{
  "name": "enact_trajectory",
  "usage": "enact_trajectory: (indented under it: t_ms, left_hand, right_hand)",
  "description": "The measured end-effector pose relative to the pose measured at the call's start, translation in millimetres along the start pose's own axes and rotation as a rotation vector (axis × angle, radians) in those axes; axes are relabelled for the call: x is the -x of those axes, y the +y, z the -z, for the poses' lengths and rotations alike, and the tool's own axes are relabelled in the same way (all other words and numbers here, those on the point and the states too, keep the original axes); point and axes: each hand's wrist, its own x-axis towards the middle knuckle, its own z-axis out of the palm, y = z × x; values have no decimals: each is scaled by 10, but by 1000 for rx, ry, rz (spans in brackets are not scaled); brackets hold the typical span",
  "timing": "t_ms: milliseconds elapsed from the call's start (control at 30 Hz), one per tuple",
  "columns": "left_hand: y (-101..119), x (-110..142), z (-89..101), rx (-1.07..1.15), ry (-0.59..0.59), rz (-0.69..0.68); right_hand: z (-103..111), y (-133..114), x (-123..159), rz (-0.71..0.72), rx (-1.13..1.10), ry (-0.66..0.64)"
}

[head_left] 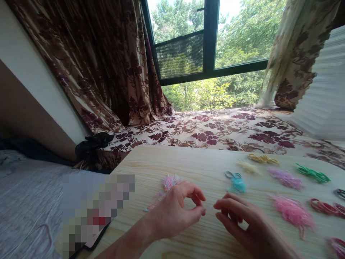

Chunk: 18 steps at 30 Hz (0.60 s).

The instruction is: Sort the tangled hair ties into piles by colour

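My left hand (178, 205) is curled over the wooden table, its thumb and fingers drawn together in a loose pinch. Facing it, my right hand (248, 223) is bent the same way, with a small gap between the two hands. Whatever the fingertips hold, if anything, is too small to make out. Beside my left wrist lies a pile of iridescent pink and white strips (169, 182), partly hidden by the hand. Just beyond my right hand is a turquoise bundle (238, 184) with blue-grey rings (233, 175) by it.
Pink (292, 210), lilac (286, 178) and cream piles (248, 166) lie to the right. Yellow (262, 158), green (313, 173) and red bands (326, 207) lie beside them. A blurred-out flat object (94, 212) sits at the table's left edge. Behind is a floral-covered ledge (210, 129).
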Motion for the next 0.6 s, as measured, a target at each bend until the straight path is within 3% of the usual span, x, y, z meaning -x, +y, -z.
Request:
enact_trajectory:
  t_ms: [167,600]
  left_hand:
    - [6,5,-9,34,-19,27]
    - [30,-8,-1,36,-5,11]
  right_hand:
    - [-89,2,27,80,-26,94]
    - [-27,-54,-11,50,-61,86]
